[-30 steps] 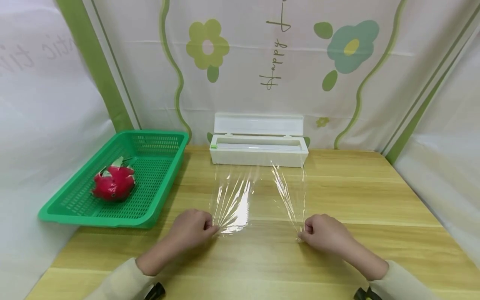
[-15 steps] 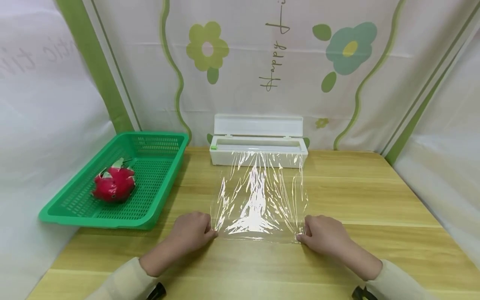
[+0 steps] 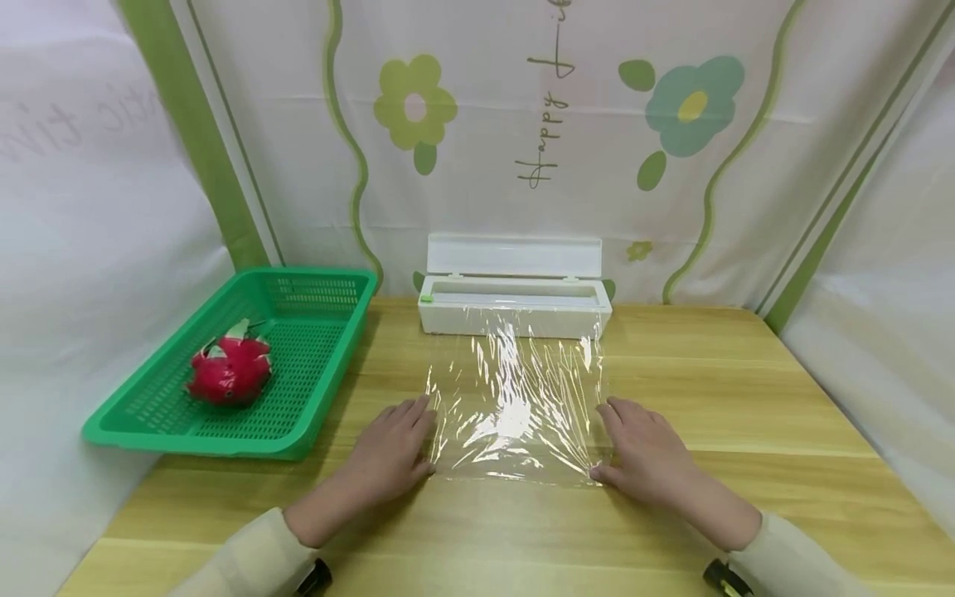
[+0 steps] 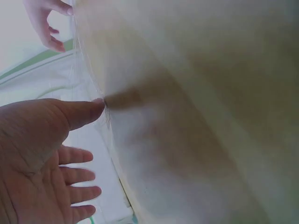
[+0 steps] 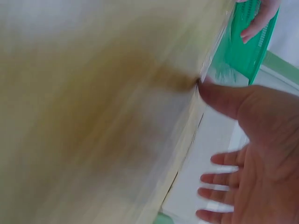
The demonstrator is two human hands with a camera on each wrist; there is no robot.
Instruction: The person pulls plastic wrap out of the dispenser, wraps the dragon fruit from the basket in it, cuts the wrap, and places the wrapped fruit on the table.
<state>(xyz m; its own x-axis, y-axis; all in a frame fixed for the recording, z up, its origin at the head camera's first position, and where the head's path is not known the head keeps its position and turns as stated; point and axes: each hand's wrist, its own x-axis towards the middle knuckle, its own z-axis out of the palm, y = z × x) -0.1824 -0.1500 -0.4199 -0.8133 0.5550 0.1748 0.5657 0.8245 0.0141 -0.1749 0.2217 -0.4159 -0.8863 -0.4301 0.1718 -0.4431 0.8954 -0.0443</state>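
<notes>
A sheet of clear cling film (image 3: 515,414) lies over the wooden table, wrinkled and shiny, running from the white cling film dispenser box (image 3: 515,319) at the back. My left hand (image 3: 391,452) is at the sheet's near left corner, its fingers stretched out. At the near right corner is my right hand (image 3: 645,448), its fingers straight as well. In the left wrist view the thumb (image 4: 84,112) touches the tabletop at the film's edge, the other fingers spread apart from it. The right wrist view shows the same of the right thumb (image 5: 224,98).
On the left stands a green plastic basket (image 3: 328,398) holding a red dragon fruit (image 3: 230,373). The dispenser's lid (image 3: 515,255) is up, leaning towards the flowered curtain (image 3: 477,124) behind it. Bare wooden table (image 3: 746,398) extends to the right.
The film was pinched at both corners and taut above the table; it has come down onto the tabletop. Both hands' curled fingers have since straightened, thumbs staying at the corners.
</notes>
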